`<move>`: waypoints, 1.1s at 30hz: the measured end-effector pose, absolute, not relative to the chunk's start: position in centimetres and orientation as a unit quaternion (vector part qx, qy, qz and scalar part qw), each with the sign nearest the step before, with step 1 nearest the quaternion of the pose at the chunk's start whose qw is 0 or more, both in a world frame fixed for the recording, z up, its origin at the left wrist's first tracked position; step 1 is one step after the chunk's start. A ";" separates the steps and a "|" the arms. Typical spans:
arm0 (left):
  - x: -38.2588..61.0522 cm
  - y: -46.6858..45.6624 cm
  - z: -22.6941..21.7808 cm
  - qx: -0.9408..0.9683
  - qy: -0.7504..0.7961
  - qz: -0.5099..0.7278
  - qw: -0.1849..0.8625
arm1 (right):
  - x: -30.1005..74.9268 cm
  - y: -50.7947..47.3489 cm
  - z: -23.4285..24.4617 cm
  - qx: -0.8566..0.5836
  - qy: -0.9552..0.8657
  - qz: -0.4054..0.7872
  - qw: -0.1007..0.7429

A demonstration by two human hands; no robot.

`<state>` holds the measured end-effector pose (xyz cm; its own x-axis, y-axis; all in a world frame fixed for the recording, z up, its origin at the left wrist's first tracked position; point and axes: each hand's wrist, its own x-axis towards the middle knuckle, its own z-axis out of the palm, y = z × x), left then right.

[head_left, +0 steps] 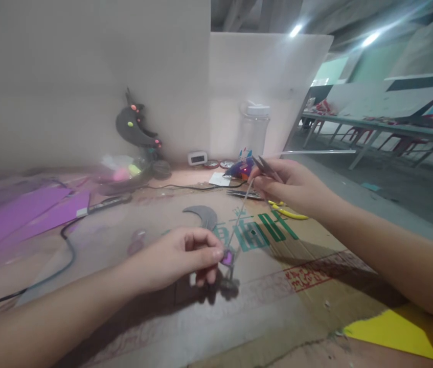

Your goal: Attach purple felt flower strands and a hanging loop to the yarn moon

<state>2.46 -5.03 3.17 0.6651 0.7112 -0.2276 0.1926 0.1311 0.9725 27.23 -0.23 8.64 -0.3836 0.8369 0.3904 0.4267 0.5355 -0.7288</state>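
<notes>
My left hand (pixel 197 255) pinches a small dark piece with a purple centre (pixel 227 257) between thumb and fingertips, above the cardboard. From that piece a thin pale strand (pixel 240 214) runs up to my right hand (pixel 283 181). The fingers of my right hand are closed around dark, pointed tweezers (pixel 265 167), their tips facing up and left; the strand's upper end meets these fingers. Just beyond my left hand, a grey crescent-shaped piece (pixel 203 213) lies flat. Behind my right hand is a blue glue gun (pixel 239 168), partly hidden, with a clear glue stick (pixel 319 152) extending right.
Printed cardboard (pixel 262 312) covers the table. A dark moon-shaped ornament (pixel 135 125) stands at the back, near a lidded clear jar (pixel 254 130) and a small digital display (pixel 197 158). Purple sheets (pixel 47 209) and a black cord (pixel 71 250) lie left; a yellow sheet (pixel 396 332) lies right.
</notes>
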 end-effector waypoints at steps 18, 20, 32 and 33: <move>0.3 -0.6 0.6 0.834 0.464 0.213 0.208 | 24.7 2.5 3.9 -0.429 -0.832 0.157 0.316; 0.7 -0.8 0.2 0.810 0.468 0.260 0.237 | 23.9 3.0 3.6 -0.433 -0.819 0.214 0.311; 0.9 -1.2 -0.1 0.830 0.444 0.291 0.169 | 22.3 7.6 0.8 -0.494 -0.798 0.199 0.282; 0.9 -1.2 -0.1 0.832 0.442 0.294 0.162 | 22.1 7.6 0.8 -0.496 -0.797 0.207 0.277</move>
<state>0.92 -1.18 -0.08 0.4367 0.8304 0.3460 0.6400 -0.5571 0.5292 22.11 7.63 0.76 -0.3555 0.9044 0.2359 0.6756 0.4230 -0.6038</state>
